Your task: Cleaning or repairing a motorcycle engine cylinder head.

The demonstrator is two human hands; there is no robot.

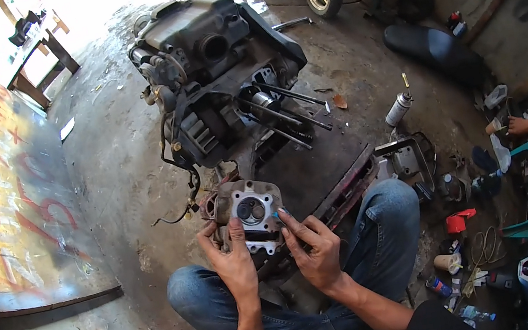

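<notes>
While an engine (210,42) stands at upper centre of the frame, a metal engine part (254,209) sits at lower centre. The left hand (235,266) clasps its left side, fingers curled, thumb on the face. The right hand (319,249), fingertips nearly closed, pinches a small blue item (276,215), kind unclear, at its right edge.

From the head, one wide, round view looked down, close over the bare left hand (234,270) and bare right hand (319,253), to the grey concrete floor's (110,130) far edge.
</notes>
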